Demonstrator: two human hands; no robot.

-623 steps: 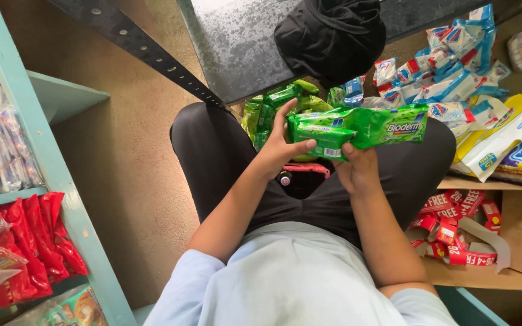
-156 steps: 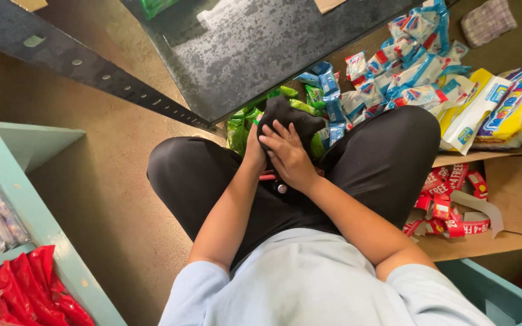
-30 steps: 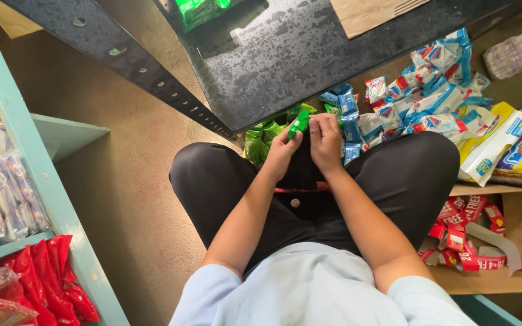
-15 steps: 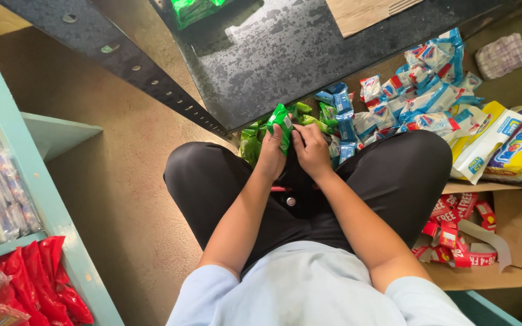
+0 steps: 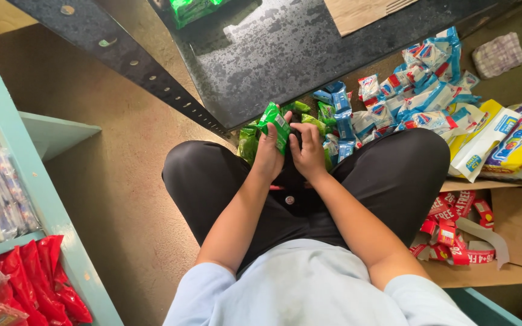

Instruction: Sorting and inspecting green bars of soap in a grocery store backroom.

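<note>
Sitting cross-legged, I grip a green packet in my left hand just past my lap, at twelve o'clock. My right hand curls beside it; what it clasps I cannot tell. Beyond lie green packs, blue packs at one o'clock.

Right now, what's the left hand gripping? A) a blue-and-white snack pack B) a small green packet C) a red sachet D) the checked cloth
B: the left hand is closed around a small green packet held up over the green pile between the knees, with the right hand close beside it; the blue-and-white packs lie untouched on the floor to the right.
</note>
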